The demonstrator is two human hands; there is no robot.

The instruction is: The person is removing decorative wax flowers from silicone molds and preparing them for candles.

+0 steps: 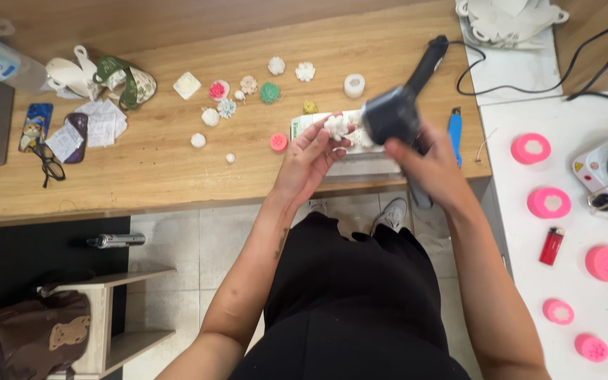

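The heat gun (pixel 393 112) in the right hand (pixel 427 165) looks like dark matt plastic, and its cable (pixel 522 88) like black rubber. The small white flower (pixel 336 127) in the left hand (pixel 311 158) has a rough, chalky surface, like wax or plaster. The table (pixel 156 162) is smooth wood with a light grain. The pink moulds (pixel 549 203) look like soft matt silicone. The red lighter (pixel 552 245) is glossy plastic. The floor (pixel 191 239) has pale, smooth tiles.

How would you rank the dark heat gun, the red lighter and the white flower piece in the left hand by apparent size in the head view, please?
1. Dark heat gun, in the right hand: clearly largest.
2. and 3. Red lighter and white flower piece, held in the left hand: they look alike, and the flower piece is partly hidden, so I leave them unranked.
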